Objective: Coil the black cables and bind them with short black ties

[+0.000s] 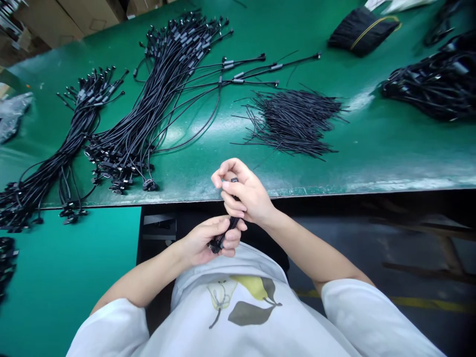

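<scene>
Both my hands are close to my chest, just below the front edge of the green table (372, 148). My left hand (208, 243) is closed around the lower end of a short folded black cable (227, 229). My right hand (243, 193) sits above it, fingers pinched round the cable's upper end, where a small black connector shows at the fingertips. Whether a thin tie is also in the fingers I cannot tell. A pile of thin black ties (293, 121) lies on the table just beyond my right hand.
A large bundle of black cables with connectors (156, 99) lies left of centre, a second bundle (63, 148) at far left. More dark cable heaps (435, 82) sit at right, a black bundle with a yellow band (362, 29) at the back. Cardboard boxes (67, 17) stand behind.
</scene>
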`<state>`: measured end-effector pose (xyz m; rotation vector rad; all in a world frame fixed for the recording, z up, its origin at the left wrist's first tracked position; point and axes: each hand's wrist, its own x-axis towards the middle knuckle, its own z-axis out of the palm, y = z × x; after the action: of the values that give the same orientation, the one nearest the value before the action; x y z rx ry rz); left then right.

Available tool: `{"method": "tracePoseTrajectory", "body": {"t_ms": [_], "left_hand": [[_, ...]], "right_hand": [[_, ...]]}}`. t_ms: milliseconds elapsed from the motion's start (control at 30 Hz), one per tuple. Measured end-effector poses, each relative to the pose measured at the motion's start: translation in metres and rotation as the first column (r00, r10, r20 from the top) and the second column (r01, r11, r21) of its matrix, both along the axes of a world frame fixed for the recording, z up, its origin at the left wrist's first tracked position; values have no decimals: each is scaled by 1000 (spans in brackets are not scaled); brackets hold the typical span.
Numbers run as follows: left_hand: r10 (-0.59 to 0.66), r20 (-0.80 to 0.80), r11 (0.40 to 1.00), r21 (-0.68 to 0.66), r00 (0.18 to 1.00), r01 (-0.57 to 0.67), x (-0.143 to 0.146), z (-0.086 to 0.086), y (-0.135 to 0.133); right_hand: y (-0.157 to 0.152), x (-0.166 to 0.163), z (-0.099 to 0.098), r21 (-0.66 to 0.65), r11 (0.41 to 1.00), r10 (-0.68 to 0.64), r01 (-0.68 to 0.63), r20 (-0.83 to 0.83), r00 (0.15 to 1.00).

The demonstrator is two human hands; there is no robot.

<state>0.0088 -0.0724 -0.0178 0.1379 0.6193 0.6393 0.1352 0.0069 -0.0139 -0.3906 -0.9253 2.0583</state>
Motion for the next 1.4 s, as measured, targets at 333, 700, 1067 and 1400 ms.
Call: {"method": "tracePoseTrajectory", "body": {"t_ms": [333,700,1067,1400], "left_hand": [[266,-817,749,509,512,424,-11,-17,3],[460,-869,286,341,183,896,-17,-1,4],[-189,-816,645,316,546,695,-4,-16,18],[204,-683,899,413,701,141,-13,-15,34]], "right_hand": [[4,54,2,894,393,-780,215,201,592],[-26,50,-34,690,17,-734,-724,500,459],[-25,66,-10,537,290,-512,-792,787,345],[85,155,-19,849,486,-874,-207,463,-151]]}}
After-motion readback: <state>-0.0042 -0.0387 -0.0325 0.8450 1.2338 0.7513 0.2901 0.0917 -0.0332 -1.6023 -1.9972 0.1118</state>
